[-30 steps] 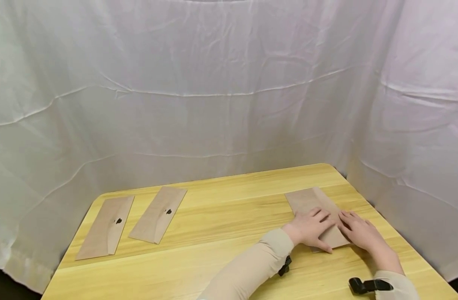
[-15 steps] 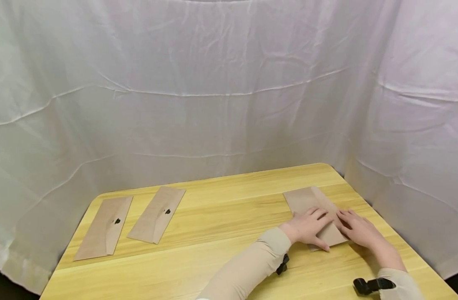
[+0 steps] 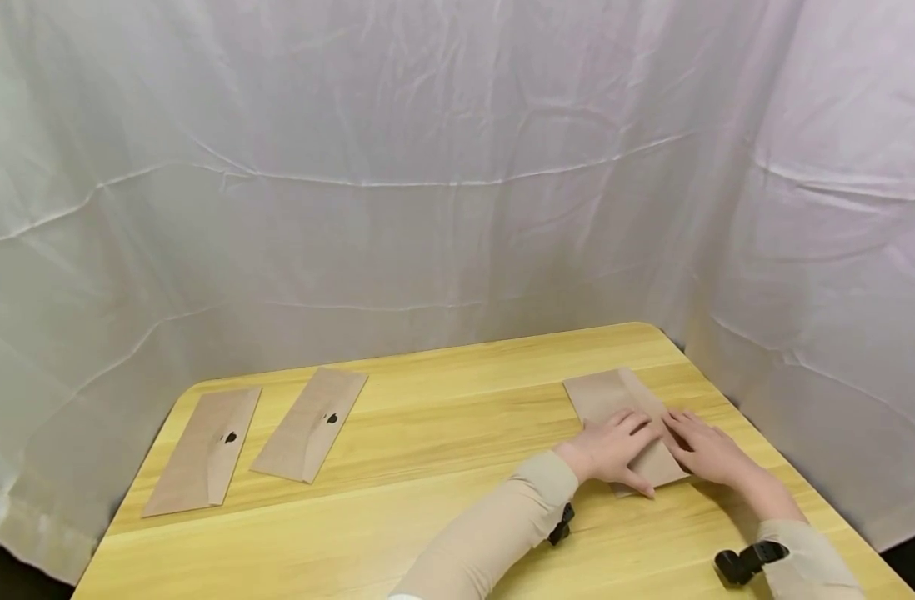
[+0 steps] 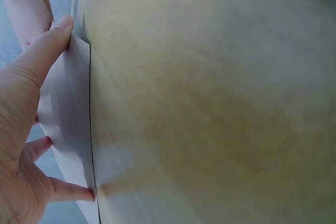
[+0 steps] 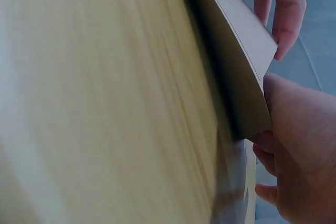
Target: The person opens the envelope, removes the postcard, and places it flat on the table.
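Observation:
A brown paper envelope [image 3: 600,393] lies at the right of the table, seen from the head. My left hand [image 3: 615,446] rests on it with fingers spread; its thumb and fingertips press the paper near the edge in the left wrist view. At the envelope's right edge, my right hand [image 3: 708,450] pinches the lifted paper. The right wrist view shows the raised flap [image 5: 236,72] standing off the table, a dark gap beneath it, its corner between my right thumb [image 5: 294,95] and fingers. My right fingertips are partly hidden under the paper.
Two similar envelopes with dark marks lie at the left: one at the outer left [image 3: 191,462], another beside it [image 3: 303,437]. Light fabric curtains [image 3: 442,250] hang behind and beside the wooden table [image 3: 397,517]. Each forearm carries a black wrist mount [image 3: 746,562].
My right wrist has swung slightly outward while its fingers have slid a little further in at the envelope's edge, where the gap looks wider. My left hand stays on the envelope.

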`<state>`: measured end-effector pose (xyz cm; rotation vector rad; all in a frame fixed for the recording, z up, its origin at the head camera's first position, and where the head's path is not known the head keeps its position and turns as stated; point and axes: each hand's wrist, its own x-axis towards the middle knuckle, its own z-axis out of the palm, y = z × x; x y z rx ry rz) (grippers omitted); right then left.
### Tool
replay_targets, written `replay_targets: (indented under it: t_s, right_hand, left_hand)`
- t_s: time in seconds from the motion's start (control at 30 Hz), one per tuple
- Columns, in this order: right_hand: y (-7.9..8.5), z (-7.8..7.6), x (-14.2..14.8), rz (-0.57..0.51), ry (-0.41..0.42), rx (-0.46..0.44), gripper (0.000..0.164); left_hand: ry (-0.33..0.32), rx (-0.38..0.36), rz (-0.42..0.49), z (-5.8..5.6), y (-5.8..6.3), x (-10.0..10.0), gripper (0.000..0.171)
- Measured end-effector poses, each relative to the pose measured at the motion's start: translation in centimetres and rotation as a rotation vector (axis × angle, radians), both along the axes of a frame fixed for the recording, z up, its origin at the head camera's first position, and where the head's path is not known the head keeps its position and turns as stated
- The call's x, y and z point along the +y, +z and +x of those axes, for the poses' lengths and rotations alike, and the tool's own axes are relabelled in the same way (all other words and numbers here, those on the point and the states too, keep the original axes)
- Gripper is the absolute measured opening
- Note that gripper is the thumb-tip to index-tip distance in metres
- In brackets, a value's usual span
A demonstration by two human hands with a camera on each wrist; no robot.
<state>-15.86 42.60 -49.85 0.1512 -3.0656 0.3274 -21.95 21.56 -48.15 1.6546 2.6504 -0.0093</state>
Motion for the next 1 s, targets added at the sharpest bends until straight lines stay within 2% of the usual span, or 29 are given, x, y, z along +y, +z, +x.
replay_targets:
  t_s: [0.27,0.47,0.73,1.0]
  right_hand:
    - [0.01,-0.49,0.34,-0.036,0.012,-0.036,0.053]
    - [0.06,-0.35,0.53,-0.092,0.027,-0.042,0.052]
    - [-0.41,-0.47,0.65,-0.042,0.068,-0.015,0.058]
    - [-0.76,-0.79,0.77,-0.035,0.051,-0.017,0.057]
  left_hand:
    - [-0.017,0.014,0.017,0.29,0.02,0.27,0.092]
    - [-0.014,-0.02,0.02,0.55,-0.08,0.31,0.094]
    - [0.0,-0.022,0.007,0.38,-0.04,0.25,0.093]
    - [0.024,-0.028,-0.009,0.11,-0.28,0.09,0.094]
